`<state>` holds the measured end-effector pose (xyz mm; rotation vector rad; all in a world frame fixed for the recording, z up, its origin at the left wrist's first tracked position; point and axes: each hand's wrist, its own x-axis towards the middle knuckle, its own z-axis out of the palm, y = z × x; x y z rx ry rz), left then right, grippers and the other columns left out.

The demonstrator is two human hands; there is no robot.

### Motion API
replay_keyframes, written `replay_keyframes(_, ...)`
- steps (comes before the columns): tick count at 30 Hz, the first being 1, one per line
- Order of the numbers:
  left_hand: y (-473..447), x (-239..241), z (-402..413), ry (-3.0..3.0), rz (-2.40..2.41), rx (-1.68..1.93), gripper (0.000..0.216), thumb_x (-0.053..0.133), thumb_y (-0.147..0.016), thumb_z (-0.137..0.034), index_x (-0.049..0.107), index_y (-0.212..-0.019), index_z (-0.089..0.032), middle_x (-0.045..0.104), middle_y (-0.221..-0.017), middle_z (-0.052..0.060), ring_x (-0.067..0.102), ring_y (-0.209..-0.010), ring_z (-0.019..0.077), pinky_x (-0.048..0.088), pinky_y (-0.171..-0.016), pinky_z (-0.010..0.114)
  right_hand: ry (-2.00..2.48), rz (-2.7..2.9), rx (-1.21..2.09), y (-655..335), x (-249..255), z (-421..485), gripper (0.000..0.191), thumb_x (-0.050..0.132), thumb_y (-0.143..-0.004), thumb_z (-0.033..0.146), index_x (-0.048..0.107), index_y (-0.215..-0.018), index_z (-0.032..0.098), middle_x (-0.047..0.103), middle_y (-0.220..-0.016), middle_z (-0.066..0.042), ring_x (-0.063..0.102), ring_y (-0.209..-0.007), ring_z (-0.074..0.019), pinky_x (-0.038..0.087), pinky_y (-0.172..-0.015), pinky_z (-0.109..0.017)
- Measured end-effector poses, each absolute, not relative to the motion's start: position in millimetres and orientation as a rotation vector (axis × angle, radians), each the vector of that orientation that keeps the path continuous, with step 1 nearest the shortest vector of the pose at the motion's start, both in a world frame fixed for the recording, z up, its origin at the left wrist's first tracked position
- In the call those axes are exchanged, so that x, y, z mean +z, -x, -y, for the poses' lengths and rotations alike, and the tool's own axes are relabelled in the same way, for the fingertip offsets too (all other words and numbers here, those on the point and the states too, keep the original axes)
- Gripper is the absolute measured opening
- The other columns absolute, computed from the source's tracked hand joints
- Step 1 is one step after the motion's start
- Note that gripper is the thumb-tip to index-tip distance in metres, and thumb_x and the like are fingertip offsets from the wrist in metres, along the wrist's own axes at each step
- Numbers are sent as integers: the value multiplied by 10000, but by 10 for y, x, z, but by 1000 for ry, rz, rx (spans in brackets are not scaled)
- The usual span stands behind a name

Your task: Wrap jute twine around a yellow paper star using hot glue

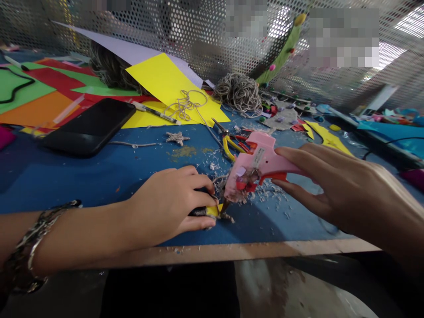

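My right hand (pixel 334 185) grips the handle of a pink hot glue gun (pixel 255 165), a finger lying along its orange trigger. The nozzle points down at a small black and yellow piece (pixel 207 211) near the table's front edge. My left hand (pixel 174 203) is closed over that piece and pins it to the blue table top (pixel 99 181). A metal bracelet circles my left wrist. Bits of dried glue and twine lie scattered around the nozzle.
A black phone (pixel 91 126) lies at the left. Behind are yellow paper sheets (pixel 165 84), a pen (pixel 155 112), loose twine (pixel 185 106), a ball of twine (pixel 238 92), a small twine star (pixel 177 138) and yellow-handled pliers (pixel 228 143). A perforated metal screen closes the back.
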<state>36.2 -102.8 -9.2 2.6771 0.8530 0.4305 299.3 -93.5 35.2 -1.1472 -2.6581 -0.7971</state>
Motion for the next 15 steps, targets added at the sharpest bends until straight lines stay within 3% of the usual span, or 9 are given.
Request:
replay_keyframes(5,-350,-93,1039,-2677,-845,438,228,503,-812,-363,644,-929,-226,603,-1011,9,500,-871,194,420,-742,330,1191,2652,-832,-3027,371,924,317,401,-814,391,480,-1039,182,582,-912,-83,569,-746,-205,434,-542,-292)
replay_keyframes(10,-353,-94,1035,-2662,-860,437,232,498,-814,-370,640,-939,-237,600,-1027,3,497,-872,185,411,-722,308,1399,2508,-958,-3164,484,952,456,310,-815,506,497,-1023,146,590,-919,-112,570,-791,-223,409,-527,-286)
replay_keyframes(15,-355,-80,1036,-2628,-892,416,234,494,-817,-374,634,-956,-247,584,-1046,3,492,-896,185,402,-743,312,1911,2355,-840,-3654,402,854,432,371,-743,594,517,-855,203,595,-696,-51,553,-550,-178,348,-422,-242)
